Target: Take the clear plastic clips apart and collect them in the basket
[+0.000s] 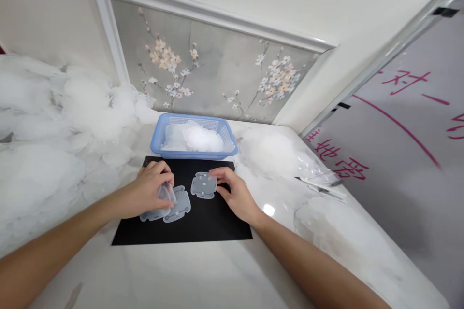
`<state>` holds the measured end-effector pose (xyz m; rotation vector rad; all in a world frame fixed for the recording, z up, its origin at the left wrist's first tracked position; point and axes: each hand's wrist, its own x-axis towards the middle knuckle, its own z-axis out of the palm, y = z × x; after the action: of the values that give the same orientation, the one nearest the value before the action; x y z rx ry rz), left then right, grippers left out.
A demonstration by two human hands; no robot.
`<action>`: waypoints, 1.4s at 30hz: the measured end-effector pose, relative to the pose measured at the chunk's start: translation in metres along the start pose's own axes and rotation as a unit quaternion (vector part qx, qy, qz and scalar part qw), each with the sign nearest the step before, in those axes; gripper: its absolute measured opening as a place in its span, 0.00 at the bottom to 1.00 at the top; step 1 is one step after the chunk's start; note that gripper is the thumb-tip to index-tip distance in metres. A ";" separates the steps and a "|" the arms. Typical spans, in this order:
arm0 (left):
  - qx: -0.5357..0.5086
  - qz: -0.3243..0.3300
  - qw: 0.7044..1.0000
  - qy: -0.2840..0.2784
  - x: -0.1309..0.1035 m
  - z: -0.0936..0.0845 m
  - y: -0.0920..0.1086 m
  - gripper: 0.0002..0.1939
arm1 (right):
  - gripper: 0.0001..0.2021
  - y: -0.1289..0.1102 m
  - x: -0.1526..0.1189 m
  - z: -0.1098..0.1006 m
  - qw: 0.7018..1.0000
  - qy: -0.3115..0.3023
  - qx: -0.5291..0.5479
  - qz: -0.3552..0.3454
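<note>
My left hand is closed, thumb and fingers around a few clear curved plastic pieces. Beneath it, flat translucent plastic sheets with notched edges and small marks lie overlapping on a black mat; the hand hides part of them. My right hand pinches the right edge of another such translucent plastic sheet, with thumb below and fingers above. That sheet is at or just over the mat; I cannot tell whether it touches.
A blue basket holding whitish translucent pieces stands behind the mat. Large heaps of similar pieces fill the left side. A plastic bag lies at the right, near a whiteboard with red writing. A framed floral panel is behind.
</note>
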<state>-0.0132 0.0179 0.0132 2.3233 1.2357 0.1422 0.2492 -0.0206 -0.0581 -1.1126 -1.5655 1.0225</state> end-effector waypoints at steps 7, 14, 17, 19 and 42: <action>-0.089 -0.028 0.995 -0.029 -0.002 0.005 0.011 0.09 | 0.04 -0.010 -0.002 -0.002 0.998 -0.004 -0.053 -0.020; -0.228 -0.087 0.970 -0.008 0.003 0.011 0.016 0.11 | 0.13 -0.016 -0.002 0.006 0.957 0.028 0.257 0.134; -0.314 -0.123 0.941 0.016 0.005 0.014 0.016 0.13 | 0.17 -0.014 0.001 0.005 0.917 0.007 0.354 0.183; -0.355 -0.122 0.926 0.031 0.007 0.017 0.013 0.16 | 0.16 -0.014 0.003 0.003 0.905 0.000 0.379 0.194; -0.595 -0.107 0.795 -0.049 0.006 0.021 0.010 0.39 | 0.14 -0.013 0.003 0.000 0.921 0.040 0.358 0.150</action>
<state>0.0046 0.0103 -0.0009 1.0634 0.8996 0.5338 0.2466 -0.0210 -0.0447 -0.8584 -0.8302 1.5680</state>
